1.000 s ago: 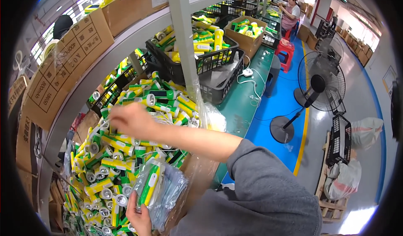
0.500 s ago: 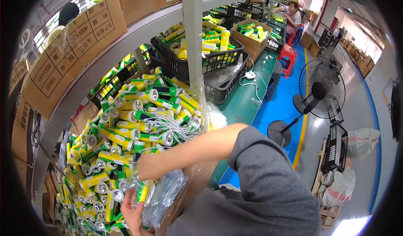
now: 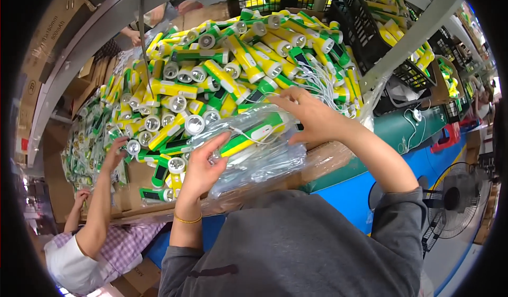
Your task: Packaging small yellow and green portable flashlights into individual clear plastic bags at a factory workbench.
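A green and yellow flashlight (image 3: 253, 134) lies slanted in front of me, with clear plastic about it and a thin white cable alongside. My left hand (image 3: 203, 166) pinches its left end between fingers and thumb. At the other end is my right hand (image 3: 313, 116), fingers spread and curved around the flashlight's tip; I see no firm hold there. Below both hands rests a stack of clear plastic bags (image 3: 264, 171). A large heap of similar flashlights (image 3: 174, 88) spreads just beyond. White cables (image 3: 321, 81) lie bunched on the heap near my right hand.
A co-worker's hand (image 3: 114, 154) reaches in at the left, and other hands (image 3: 135, 35) show across the heap. Black crates (image 3: 370, 38) of flashlights stand at the back right behind a metal post (image 3: 407, 40). A fan (image 3: 452, 196) stands at the right.
My view has swung left, bringing a co-worker into sight. My right hand has drawn back from over the heap to the flashlight's right end. My left hand still grips the flashlight.
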A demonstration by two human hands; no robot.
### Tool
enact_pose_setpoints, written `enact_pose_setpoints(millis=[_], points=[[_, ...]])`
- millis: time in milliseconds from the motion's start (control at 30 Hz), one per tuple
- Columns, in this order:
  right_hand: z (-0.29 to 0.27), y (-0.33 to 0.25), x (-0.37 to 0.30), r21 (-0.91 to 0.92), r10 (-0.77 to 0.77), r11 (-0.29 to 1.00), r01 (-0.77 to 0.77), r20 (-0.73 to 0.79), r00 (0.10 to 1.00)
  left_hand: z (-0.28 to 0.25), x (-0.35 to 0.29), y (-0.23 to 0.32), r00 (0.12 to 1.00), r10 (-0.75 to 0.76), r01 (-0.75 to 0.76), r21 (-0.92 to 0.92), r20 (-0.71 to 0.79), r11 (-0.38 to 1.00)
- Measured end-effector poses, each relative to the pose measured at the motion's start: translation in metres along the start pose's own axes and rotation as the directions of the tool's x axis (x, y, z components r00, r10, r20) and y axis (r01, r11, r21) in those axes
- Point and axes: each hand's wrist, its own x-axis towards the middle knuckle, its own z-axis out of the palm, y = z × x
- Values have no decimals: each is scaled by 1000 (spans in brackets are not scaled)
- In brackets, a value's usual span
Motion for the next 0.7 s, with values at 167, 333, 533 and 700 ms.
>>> enact_pose_setpoints(millis=[167, 333, 533, 700], points=[[32, 10, -16, 520, 345, 831, -198, -202, 916, -6, 2, 7, 994, 79, -47, 364, -74, 930], [84, 19, -25, 375, 214, 927, 16, -561, 800, 39, 24, 45, 860, 441, -297, 452, -255, 841], [76, -40, -14, 662, 471, 747, -60, -463, 751, 74, 45, 30, 781, 599, -508, 376, -179, 775], [67, -52, -19, 535, 370, 845, 20, -610, 701, 69, 39, 45, 917, 395, -378, 190, -62, 906]])
